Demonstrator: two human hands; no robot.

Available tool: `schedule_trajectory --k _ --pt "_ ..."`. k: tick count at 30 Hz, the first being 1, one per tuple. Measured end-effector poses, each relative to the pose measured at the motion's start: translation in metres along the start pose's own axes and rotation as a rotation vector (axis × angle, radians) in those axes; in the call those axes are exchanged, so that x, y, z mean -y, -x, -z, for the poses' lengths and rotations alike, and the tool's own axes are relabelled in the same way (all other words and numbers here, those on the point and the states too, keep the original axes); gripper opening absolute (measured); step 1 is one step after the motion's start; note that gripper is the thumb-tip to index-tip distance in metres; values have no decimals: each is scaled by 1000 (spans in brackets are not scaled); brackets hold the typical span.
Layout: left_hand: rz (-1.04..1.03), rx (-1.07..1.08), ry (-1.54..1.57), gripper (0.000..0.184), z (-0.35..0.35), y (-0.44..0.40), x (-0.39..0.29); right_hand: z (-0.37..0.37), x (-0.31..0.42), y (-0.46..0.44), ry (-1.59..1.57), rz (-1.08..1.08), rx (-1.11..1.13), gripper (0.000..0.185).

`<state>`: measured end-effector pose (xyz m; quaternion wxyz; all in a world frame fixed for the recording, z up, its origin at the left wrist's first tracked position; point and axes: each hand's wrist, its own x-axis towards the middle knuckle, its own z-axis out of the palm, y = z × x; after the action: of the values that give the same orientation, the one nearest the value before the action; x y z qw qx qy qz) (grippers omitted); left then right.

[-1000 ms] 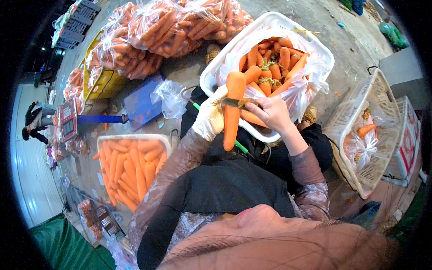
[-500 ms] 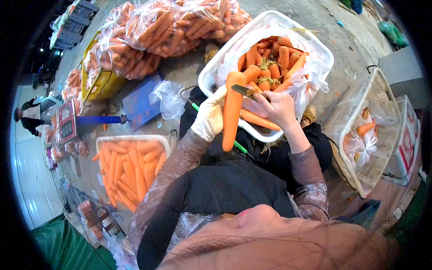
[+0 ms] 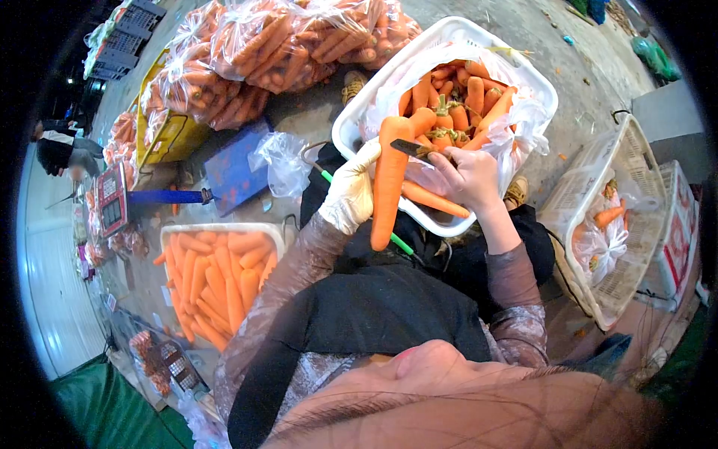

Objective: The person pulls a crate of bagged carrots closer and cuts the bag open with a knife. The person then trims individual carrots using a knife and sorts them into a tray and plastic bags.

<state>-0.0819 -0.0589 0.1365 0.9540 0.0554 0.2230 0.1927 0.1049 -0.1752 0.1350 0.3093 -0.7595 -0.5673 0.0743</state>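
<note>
One thick orange carrot [image 3: 388, 191] is clamped in the white-gloved left hand [image 3: 353, 187], narrow end toward the black cloth apron [image 3: 389, 314]; the bare right hand [image 3: 473, 179], fingers closed round a dark-bladed knife [image 3: 410, 148], is just right — blade overlapping the wide end, contact unclear.

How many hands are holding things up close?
2: the gloved left hand grips a carrot; the right hand holds a knife. I can't tell for the distant person.

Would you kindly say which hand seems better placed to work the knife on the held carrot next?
Probably the right hand: it holds the knife close to the carrot, while the gloved left hand is holding that carrot.
</note>
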Motion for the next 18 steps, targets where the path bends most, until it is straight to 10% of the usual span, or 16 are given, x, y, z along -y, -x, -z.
schedule_trajectory --k 18 --pt "-36 20 -37 33 -2 -1 -1 4 10 0 -66 4 1 40"
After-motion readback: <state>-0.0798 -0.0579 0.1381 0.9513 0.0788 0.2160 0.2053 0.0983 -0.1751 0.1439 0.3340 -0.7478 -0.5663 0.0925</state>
